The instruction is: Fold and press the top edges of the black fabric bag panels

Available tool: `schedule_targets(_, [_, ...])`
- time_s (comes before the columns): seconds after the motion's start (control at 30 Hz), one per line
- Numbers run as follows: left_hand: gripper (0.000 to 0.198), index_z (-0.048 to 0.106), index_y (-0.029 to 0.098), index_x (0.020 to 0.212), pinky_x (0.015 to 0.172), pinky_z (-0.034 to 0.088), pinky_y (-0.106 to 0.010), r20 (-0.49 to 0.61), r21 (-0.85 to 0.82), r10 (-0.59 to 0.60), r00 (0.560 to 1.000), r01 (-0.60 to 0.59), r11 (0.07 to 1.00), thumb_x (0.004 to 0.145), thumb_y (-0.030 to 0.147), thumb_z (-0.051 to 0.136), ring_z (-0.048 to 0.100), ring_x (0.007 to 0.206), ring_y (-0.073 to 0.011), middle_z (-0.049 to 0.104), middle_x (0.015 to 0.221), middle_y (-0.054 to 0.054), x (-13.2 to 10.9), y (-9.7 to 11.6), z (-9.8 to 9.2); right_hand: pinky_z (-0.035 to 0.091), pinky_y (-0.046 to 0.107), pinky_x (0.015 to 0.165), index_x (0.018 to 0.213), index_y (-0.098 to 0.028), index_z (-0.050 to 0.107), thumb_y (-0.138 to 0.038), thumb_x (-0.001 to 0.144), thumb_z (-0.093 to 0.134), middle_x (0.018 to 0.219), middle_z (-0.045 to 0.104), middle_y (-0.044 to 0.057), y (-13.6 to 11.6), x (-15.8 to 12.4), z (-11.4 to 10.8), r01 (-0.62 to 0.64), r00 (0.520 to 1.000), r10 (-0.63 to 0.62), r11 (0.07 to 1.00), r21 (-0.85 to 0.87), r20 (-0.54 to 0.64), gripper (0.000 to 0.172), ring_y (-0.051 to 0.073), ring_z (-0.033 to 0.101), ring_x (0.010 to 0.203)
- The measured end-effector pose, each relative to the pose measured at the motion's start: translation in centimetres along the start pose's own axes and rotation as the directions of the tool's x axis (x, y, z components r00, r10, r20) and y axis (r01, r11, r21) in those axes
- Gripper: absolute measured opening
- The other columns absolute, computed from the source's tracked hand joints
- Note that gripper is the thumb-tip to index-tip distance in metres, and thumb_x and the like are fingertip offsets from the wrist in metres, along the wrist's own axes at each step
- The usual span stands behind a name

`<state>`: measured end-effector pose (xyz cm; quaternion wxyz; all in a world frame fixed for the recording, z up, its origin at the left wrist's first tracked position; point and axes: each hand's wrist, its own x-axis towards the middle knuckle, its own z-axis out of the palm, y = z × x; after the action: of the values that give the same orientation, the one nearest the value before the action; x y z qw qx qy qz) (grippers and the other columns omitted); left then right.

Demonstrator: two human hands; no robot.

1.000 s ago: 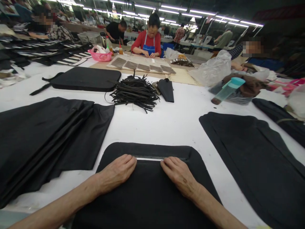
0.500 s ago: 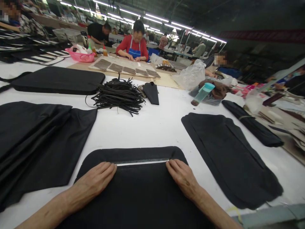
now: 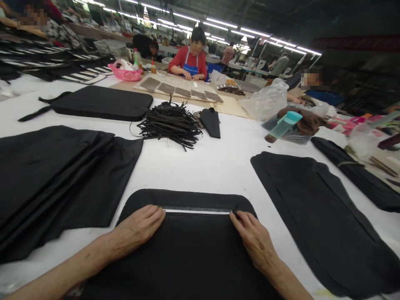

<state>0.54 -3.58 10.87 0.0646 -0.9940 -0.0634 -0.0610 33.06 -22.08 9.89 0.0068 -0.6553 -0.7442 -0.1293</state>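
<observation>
A black leather-like panel (image 3: 187, 254) with rounded far corners lies in front of me on the white table. Across it, near the far edge, runs a narrow white strip (image 3: 196, 211); whether this is tape or a gap I cannot tell. My left hand (image 3: 137, 229) has its fingers pressed together on the panel at the strip's left end. At the right end, my right hand (image 3: 253, 235) pinches the black material with thumb and fingers. Part of the panel is hidden under both hands and forearms.
Black sheets (image 3: 62, 179) lie at left, and a stack of cut black panels (image 3: 318, 208) at right. Beyond are a bundle of black strips (image 3: 171, 123), a black padded slab (image 3: 103, 102) and a turquoise-capped bottle (image 3: 283, 125). A co-worker in red (image 3: 190, 62) works across the table.
The view has turned slightly left, so most things sit farther right in the picture. Both hands keep their places at the ends of the white strip.
</observation>
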Motion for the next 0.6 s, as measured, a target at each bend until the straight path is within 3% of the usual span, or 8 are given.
schedule_targets(0.1, [0.031,0.053,0.01,0.111,0.083,0.045,-0.034,0.046,-0.051,0.004,0.999,-0.001,0.999,0.085,0.003,0.038,0.052,0.091,-0.0216,0.058,0.1,-0.011,0.3,-0.1,-0.9,0.05,0.034,0.078,0.115,-0.01,0.052,0.001,0.078,0.038,0.108,0.055,0.013,-0.1,-0.1,0.2,-0.053,0.998,0.051,0.998,-0.032,-0.034,0.041,0.023,0.052,0.095])
schedule_targets(0.2, [0.027,0.053,0.009,0.108,0.079,0.045,-0.034,0.062,-0.064,0.003,0.998,0.001,0.998,0.086,0.005,0.038,0.052,0.087,-0.0212,0.057,0.097,-0.012,0.4,-0.2,-1.3,0.049,0.036,0.076,0.107,-0.009,0.055,0.002,0.077,0.04,0.11,0.053,0.014,-2.3,1.6,-0.8,-0.185,0.982,0.181,0.978,-0.092,-0.057,0.035,0.025,0.052,0.094])
schedule_targets(0.37, [0.023,0.052,0.009,0.105,0.075,0.045,-0.033,0.024,-0.051,0.004,1.0,-0.003,0.999,0.088,0.007,0.036,0.05,0.082,-0.02,0.056,0.092,-0.011,0.3,-0.2,-1.1,0.046,0.035,0.061,0.075,-0.017,0.056,0.004,0.074,0.043,0.082,0.055,0.008,-6.9,5.8,-3.6,-0.231,0.96,0.25,0.962,-0.147,0.124,0.024,0.025,0.054,0.076])
schedule_targets(0.47, [0.023,0.051,0.01,0.105,0.074,0.045,-0.033,-0.022,-0.059,-0.014,1.0,0.013,0.998,0.088,0.006,0.036,0.05,0.081,-0.0197,0.056,0.091,-0.01,0.3,-0.2,-1.0,0.04,0.032,0.051,0.069,-0.019,0.051,0.003,0.075,0.042,0.073,0.051,0.006,-6.0,6.4,-4.1,-0.262,0.94,0.299,0.941,-0.214,0.164,0.024,0.024,0.053,0.068])
schedule_targets(0.6, [0.02,0.053,0.009,0.102,0.074,0.044,-0.033,-0.022,-0.047,-0.017,1.0,0.016,0.999,0.088,0.007,0.038,0.049,0.081,-0.0199,0.055,0.09,-0.01,0.2,-0.3,-0.8,0.033,0.03,0.045,0.069,-0.02,0.048,-0.005,0.081,0.044,0.07,0.047,0.005,-4.3,6.2,-4.4,-0.362,0.907,0.4,0.899,-0.246,0.128,0.019,0.024,0.053,0.066])
